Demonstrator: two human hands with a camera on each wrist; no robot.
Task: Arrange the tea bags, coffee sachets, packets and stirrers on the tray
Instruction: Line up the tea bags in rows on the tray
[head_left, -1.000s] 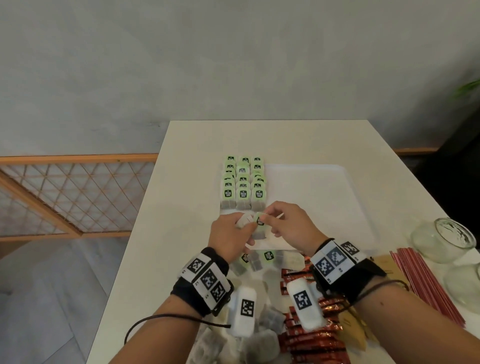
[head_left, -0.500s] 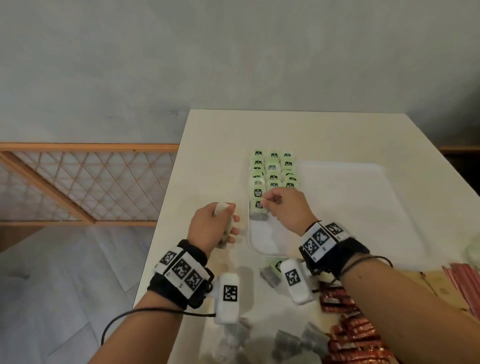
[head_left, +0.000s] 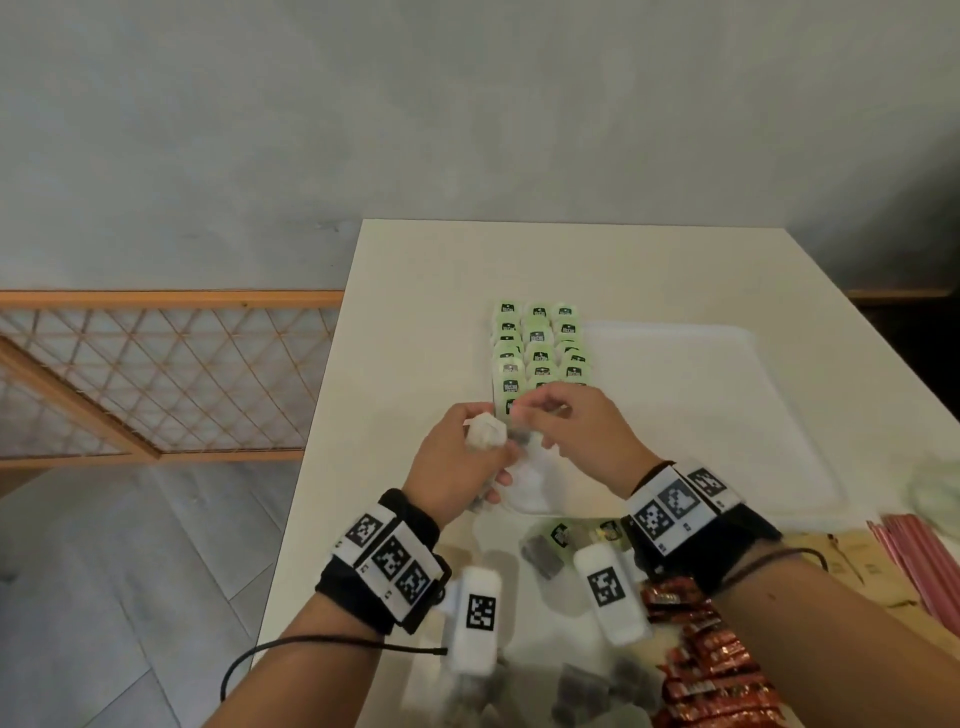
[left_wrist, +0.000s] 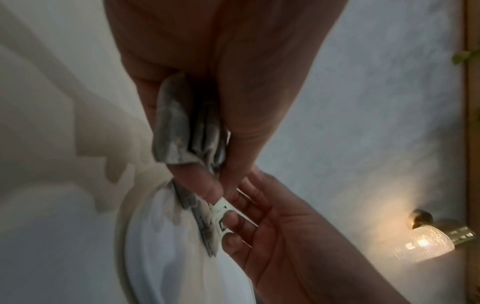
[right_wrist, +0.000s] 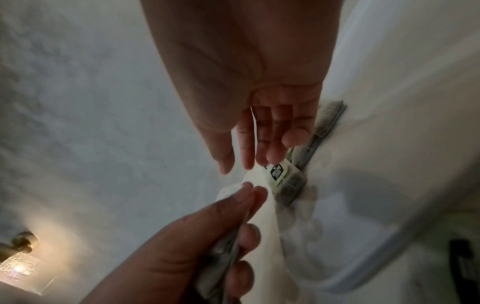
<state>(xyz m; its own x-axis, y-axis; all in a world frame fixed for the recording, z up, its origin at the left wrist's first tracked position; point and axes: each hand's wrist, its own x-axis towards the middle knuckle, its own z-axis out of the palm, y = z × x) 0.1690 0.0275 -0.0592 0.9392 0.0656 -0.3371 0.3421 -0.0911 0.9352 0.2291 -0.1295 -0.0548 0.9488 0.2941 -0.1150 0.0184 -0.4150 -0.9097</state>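
Note:
Tea bags with green tags lie in three columns at the left end of the white tray. My left hand hovers at the tray's near left corner and grips a bundle of several tea bags, also seen as a white wad. My right hand is over the near end of the left column. Its fingers are loosely extended, and the fingertips touch the green tag of the nearest tea bag, which lies on the tray. The thumb stays apart from it.
Loose tea bags, red coffee sachets, brown packets and red stirrers lie on the table's near side under my forearms. A blurred glass jar stands at the right. The table's left edge drops beside a wooden lattice railing.
My right hand took a tea bag from the left hand's bundle and laid it at the near end of the left column. The left hand has moved right, close to the right hand.

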